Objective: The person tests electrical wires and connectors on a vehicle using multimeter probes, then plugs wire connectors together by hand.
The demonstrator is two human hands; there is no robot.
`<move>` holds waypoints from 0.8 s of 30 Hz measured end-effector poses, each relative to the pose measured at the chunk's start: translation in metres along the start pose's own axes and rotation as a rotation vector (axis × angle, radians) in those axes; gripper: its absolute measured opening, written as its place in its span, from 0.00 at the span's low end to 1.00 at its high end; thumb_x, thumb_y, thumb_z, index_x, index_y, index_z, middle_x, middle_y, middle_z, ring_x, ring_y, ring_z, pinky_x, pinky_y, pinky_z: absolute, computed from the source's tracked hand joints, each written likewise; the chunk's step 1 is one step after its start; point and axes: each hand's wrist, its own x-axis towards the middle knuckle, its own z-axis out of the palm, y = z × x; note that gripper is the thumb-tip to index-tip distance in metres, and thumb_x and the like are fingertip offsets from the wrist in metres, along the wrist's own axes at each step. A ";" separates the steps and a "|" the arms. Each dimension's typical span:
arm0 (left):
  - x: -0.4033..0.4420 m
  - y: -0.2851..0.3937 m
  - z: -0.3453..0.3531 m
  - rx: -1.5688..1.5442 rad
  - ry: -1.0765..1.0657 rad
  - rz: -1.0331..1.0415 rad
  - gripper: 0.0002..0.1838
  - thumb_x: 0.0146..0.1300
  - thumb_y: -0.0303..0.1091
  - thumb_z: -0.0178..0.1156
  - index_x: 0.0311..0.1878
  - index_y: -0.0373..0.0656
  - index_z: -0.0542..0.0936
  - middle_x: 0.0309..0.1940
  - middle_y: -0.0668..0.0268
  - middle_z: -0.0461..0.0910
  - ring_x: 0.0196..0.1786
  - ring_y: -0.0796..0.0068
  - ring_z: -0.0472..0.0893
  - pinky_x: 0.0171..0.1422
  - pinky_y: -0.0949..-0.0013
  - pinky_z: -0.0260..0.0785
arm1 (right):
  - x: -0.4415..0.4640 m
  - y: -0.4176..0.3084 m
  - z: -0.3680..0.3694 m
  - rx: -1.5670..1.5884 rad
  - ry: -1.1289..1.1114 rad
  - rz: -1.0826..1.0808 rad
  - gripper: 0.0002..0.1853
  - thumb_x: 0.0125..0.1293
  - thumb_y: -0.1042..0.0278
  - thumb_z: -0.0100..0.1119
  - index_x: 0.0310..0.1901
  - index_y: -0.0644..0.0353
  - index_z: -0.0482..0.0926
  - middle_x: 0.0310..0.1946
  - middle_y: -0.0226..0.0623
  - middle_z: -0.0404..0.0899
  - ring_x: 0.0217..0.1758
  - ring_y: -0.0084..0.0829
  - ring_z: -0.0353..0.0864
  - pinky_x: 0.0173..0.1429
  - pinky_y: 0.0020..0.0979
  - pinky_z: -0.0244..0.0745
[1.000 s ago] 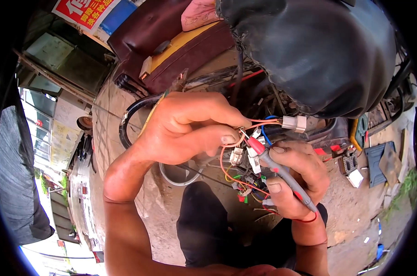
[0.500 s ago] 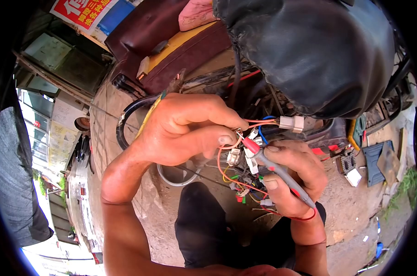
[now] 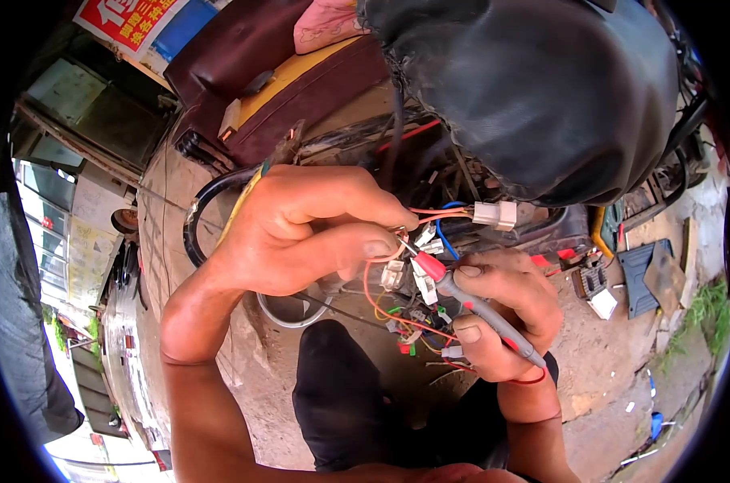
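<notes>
My left hand [image 3: 317, 229] pinches orange wires [image 3: 387, 256] between thumb and forefinger, palm turned down. In my right hand [image 3: 514, 302] is a grey and red test probe [image 3: 494, 322], gripped like a pen, with a thin red lead at its back end. Its metal tip points left, up at my left fingertips; whether it touches bare metal I cannot tell. A white connector [image 3: 494, 215] on two orange wires sticks out to the right above my hands. Several more white connectors [image 3: 392, 275] hang below the probe, beside a blue wire [image 3: 445, 241].
A black leather-like cover [image 3: 534, 97] bulges over the frame ahead. Behind stands a maroon sofa [image 3: 301, 113]. A yellow-edged meter-like device [image 3: 609, 228] is at the right. Coloured wires [image 3: 409, 326] dangle above my knees, near a round metal rim [image 3: 296, 324].
The whole view has shifted slightly, so everything appears a little further left. Both hands keep their grips, and the probe tip stays at my left fingertips.
</notes>
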 end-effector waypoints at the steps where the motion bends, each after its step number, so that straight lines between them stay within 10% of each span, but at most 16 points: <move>1: 0.000 0.000 0.000 0.000 -0.006 0.004 0.14 0.71 0.33 0.64 0.49 0.28 0.85 0.32 0.59 0.83 0.24 0.78 0.81 0.31 0.74 0.71 | 0.003 0.000 0.000 0.017 -0.005 -0.034 0.21 0.54 0.75 0.70 0.52 0.65 0.84 0.42 0.47 0.86 0.42 0.38 0.88 0.48 0.34 0.83; 24: 0.000 0.001 0.003 -0.012 0.009 -0.054 0.13 0.70 0.31 0.64 0.48 0.28 0.84 0.33 0.58 0.86 0.24 0.78 0.81 0.30 0.75 0.72 | -0.006 0.009 -0.014 0.047 0.133 -0.010 0.18 0.52 0.72 0.73 0.46 0.65 0.86 0.40 0.46 0.84 0.38 0.34 0.85 0.45 0.31 0.81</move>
